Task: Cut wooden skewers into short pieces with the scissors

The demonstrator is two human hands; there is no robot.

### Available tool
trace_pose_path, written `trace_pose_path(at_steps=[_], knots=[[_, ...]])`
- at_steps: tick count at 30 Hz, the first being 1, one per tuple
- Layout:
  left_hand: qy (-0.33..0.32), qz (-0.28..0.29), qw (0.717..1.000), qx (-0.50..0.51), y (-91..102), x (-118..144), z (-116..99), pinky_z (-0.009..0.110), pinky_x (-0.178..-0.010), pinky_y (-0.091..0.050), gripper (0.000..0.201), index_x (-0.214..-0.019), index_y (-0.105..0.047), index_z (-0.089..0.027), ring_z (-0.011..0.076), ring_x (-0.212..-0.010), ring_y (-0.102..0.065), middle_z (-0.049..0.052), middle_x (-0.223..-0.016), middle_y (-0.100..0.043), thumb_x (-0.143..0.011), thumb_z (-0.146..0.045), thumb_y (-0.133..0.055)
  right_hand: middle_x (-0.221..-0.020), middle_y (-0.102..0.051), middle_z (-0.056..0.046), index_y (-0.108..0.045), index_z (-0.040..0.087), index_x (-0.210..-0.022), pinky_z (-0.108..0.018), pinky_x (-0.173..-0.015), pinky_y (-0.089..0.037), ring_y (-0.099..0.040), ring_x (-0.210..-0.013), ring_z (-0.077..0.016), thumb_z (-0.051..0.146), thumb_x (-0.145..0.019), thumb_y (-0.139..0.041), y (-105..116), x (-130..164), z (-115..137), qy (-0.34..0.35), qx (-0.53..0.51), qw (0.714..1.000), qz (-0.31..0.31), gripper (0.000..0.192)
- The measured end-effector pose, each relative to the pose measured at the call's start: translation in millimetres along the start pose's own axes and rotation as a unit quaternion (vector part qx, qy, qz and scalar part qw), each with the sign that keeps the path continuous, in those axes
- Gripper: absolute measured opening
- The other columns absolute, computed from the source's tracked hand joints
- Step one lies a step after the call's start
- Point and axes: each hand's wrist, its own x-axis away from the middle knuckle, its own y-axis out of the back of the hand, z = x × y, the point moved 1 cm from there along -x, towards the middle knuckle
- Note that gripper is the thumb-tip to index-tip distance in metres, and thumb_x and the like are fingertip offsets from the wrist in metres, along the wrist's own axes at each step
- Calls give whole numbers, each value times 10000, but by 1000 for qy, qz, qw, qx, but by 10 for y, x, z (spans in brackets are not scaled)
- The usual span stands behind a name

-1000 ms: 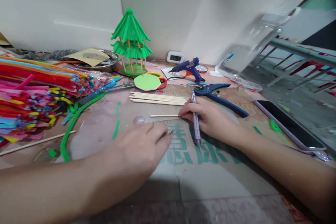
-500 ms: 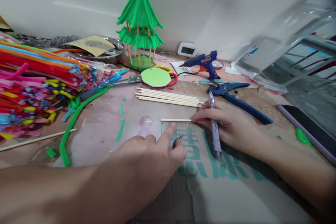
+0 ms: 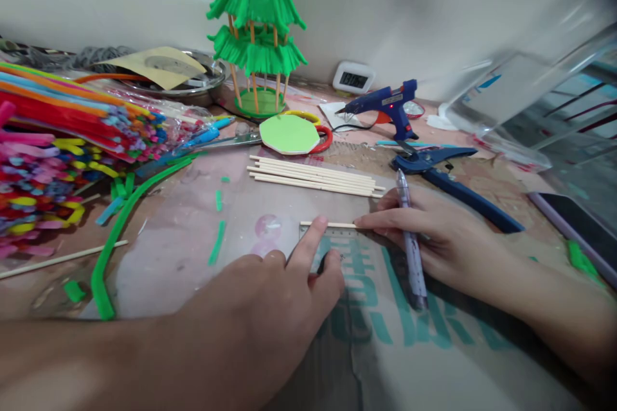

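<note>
My left hand [image 3: 270,298] lies flat, fingers spread, pressing down on a clear ruler [image 3: 337,247], with the index fingertip touching the left end of a short wooden stick [image 3: 328,225]. My right hand [image 3: 434,237] has a pen [image 3: 409,237] clamped between its fingers, and its fingertips pin the stick's right end. The stick lies along the ruler's far edge, between the two hands, on cardboard with green print [image 3: 409,327] covering the table.

Just beyond the stick lies a bundle of longer wooden sticks [image 3: 313,178]. Behind them sits a green octagonal disc [image 3: 288,134] on a red ring. To the right of the disc are blue pliers [image 3: 448,173] and a blue glue gun [image 3: 385,106]. A green pagoda model [image 3: 255,26] stands by the wall. On the left is a heap of coloured pipe cleaners [image 3: 58,141], and a long green pipe cleaner [image 3: 125,218] curves across the table.
</note>
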Motion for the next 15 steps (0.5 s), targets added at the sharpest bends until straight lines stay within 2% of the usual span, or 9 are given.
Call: trace_pose_path(at_steps=[5, 11, 15], knots=[[-24, 19, 999, 8, 28, -25, 8, 344, -475, -559, 597, -1458, -474, -148, 274, -685, -749, 326, -1533, -381, -878, -260, -564, -883, -659, -94, -779, 216, -1047, -344, -667, -518, -630, -791, -218, 195, -955, -539, 3, -3, 0, 3, -6, 1000, -2, 257], [7, 19, 1000, -3, 76, -21, -15, 335, -466, -555, 555, -1430, -516, -184, 254, -661, -736, 290, -1524, -431, -885, -282, -566, -887, -647, -82, -773, 249, -1051, -334, -650, -520, -635, -781, -217, 190, -942, -552, -8, 15, -34, 3, -19, 1000, -3, 253], [0, 18, 1000, 9, 93, -24, -32, 317, -449, -540, 548, -1438, -508, -188, 223, -611, -716, 288, -1528, -427, -895, -255, -546, -902, -645, -82, -763, 262, -1074, -349, -665, -526, -639, -800, -227, 193, -944, -554, -12, 36, -49, -5, -23, 1000, 6, 256]])
